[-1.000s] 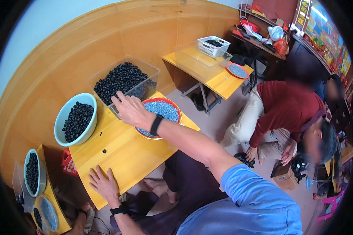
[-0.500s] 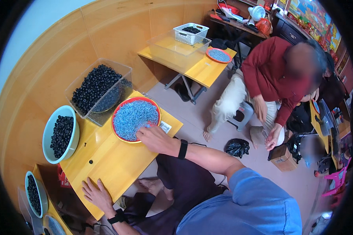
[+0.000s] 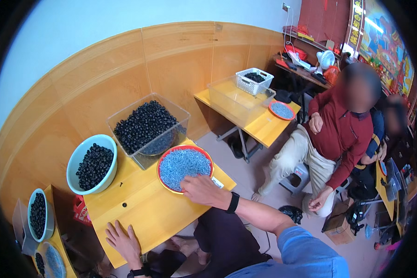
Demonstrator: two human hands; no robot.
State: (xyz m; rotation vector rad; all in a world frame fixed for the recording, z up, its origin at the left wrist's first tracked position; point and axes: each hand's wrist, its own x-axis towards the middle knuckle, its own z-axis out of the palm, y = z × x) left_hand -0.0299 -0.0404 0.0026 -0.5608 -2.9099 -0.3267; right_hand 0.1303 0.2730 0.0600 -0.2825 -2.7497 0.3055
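On the yellow table (image 3: 157, 217), my left hand (image 3: 124, 242) lies flat with its fingers spread and nothing in it. My right hand (image 3: 205, 190) reaches into a red-rimmed round plate (image 3: 161, 180) heaped with small blue-silver pieces (image 3: 183, 164), which look like tiny screws. Its fingertips are closed together at the near right side of the heap; what they hold, if anything, is hidden. Between my left hand and the bowls lie one small black ring (image 3: 124, 204) and a small dark screw-like piece (image 3: 121, 184).
Behind the plate stands a clear bin (image 3: 146, 162) of black rings, left of it a pale green bowl (image 3: 71, 171) of more. Another bowl (image 3: 52, 222) sits on a lower-left table. A person in a red top (image 3: 343, 134) sits at right by a second yellow table (image 3: 264, 132).
My view has tilted up, so everything appears shifted. The seated person has straightened up and drawn one hand to the chest. My right hand remains at the plate and my left on the table.
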